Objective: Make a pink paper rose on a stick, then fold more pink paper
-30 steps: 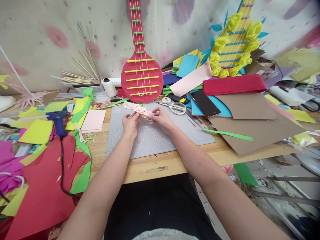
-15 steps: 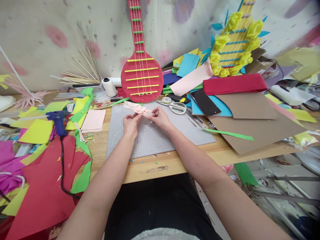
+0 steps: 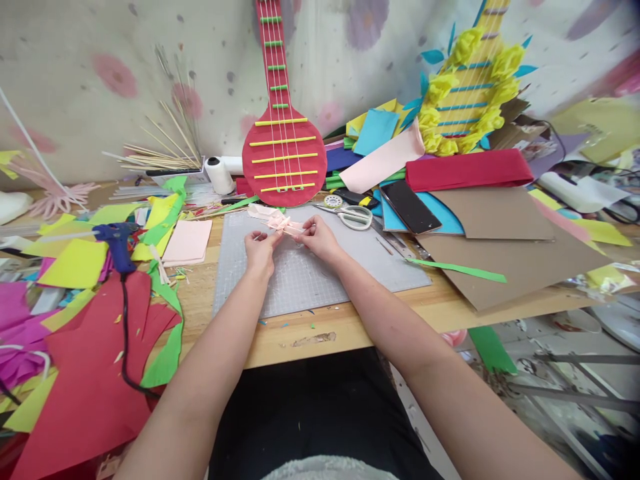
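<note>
Over the grey cutting mat (image 3: 320, 280), my left hand (image 3: 261, 251) pinches the near side of a small gathered pale pink paper piece (image 3: 284, 224). My right hand (image 3: 319, 237) has its fingertips closed on the right end of that same piece. Just beyond the hands stands a red paper instrument (image 3: 285, 157) with yellow bars and white strings, leaning against the backdrop. White-handled scissors (image 3: 355, 217) lie on the mat to the right of my right hand.
A blue glue gun (image 3: 117, 247) with a black cord and a pink paper stack (image 3: 187, 242) are at left. To the right lie a phone (image 3: 410, 207), brown boards (image 3: 515, 260) and a green strip (image 3: 460, 268). A yellow flowered instrument (image 3: 463, 100) stands behind.
The fingers of both hands have shifted slightly around the pink paper piece, which both still hold. The view has moved very slightly.
</note>
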`<move>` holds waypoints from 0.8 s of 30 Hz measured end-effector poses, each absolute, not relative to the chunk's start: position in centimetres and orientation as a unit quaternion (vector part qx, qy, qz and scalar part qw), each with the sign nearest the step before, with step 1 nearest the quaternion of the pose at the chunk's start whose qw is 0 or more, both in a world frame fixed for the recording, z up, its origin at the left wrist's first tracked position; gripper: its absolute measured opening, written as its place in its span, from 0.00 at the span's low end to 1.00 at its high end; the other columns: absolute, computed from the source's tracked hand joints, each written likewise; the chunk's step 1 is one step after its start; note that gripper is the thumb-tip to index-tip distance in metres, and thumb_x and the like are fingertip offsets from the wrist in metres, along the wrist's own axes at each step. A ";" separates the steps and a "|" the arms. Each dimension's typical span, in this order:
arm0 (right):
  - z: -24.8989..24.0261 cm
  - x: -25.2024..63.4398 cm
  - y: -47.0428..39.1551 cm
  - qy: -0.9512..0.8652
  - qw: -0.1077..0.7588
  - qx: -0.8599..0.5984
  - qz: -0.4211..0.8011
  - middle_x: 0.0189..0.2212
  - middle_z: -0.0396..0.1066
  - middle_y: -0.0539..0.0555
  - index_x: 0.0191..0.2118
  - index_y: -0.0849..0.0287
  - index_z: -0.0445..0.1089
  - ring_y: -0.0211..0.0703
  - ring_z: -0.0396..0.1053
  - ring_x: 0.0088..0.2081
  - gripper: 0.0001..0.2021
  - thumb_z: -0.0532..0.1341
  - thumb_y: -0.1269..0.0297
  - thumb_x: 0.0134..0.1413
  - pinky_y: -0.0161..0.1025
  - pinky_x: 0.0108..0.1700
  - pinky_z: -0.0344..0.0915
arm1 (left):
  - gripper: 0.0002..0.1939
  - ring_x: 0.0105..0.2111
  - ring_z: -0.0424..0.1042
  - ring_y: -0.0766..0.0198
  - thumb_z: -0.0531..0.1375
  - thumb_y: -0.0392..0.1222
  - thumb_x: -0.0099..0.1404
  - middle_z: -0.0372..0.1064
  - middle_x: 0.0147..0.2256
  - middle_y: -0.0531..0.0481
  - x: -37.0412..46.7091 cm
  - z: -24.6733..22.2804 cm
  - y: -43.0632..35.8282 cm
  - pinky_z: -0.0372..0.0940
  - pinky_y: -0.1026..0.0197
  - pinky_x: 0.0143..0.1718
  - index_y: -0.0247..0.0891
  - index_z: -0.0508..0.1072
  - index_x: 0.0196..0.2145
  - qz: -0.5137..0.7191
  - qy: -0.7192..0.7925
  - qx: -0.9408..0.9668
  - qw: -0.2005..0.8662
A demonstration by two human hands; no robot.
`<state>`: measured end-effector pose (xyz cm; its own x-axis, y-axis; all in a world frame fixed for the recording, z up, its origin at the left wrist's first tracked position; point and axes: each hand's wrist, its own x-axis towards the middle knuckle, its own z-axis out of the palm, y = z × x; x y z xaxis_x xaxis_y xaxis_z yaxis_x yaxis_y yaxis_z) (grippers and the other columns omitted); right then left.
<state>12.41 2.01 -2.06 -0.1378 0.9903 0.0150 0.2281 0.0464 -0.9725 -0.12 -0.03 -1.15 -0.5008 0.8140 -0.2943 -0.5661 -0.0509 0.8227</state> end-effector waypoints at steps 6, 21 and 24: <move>-2.5 12.7 2.4 -0.595 0.425 -0.506 0.458 0.18 0.61 0.41 0.29 0.55 0.51 0.32 0.60 0.20 0.18 0.64 0.64 0.36 0.30 0.22 0.54 | 0.16 0.25 0.72 0.69 0.59 0.25 0.51 0.64 0.26 0.56 -0.6 -0.2 -0.2 0.69 0.60 0.35 0.38 0.55 0.29 0.713 0.451 0.143 0.518; -2.5 12.6 2.5 -0.580 0.423 -0.516 0.468 0.17 0.59 0.40 0.28 0.56 0.50 0.32 0.60 0.20 0.21 0.66 0.66 0.32 0.29 0.23 0.54 | 0.14 0.23 0.72 0.66 0.57 0.24 0.52 0.68 0.22 0.53 -0.9 0.2 -0.4 0.68 0.58 0.37 0.37 0.55 0.29 0.698 0.456 0.144 0.533; -2.2 12.5 2.3 -0.568 0.415 -0.516 0.489 0.17 0.59 0.39 0.28 0.56 0.50 0.31 0.59 0.19 0.22 0.67 0.67 0.32 0.29 0.22 0.52 | 0.17 0.23 0.72 0.66 0.58 0.24 0.52 0.67 0.23 0.54 -0.9 0.4 -0.4 0.69 0.58 0.35 0.38 0.54 0.31 0.695 0.471 0.129 0.527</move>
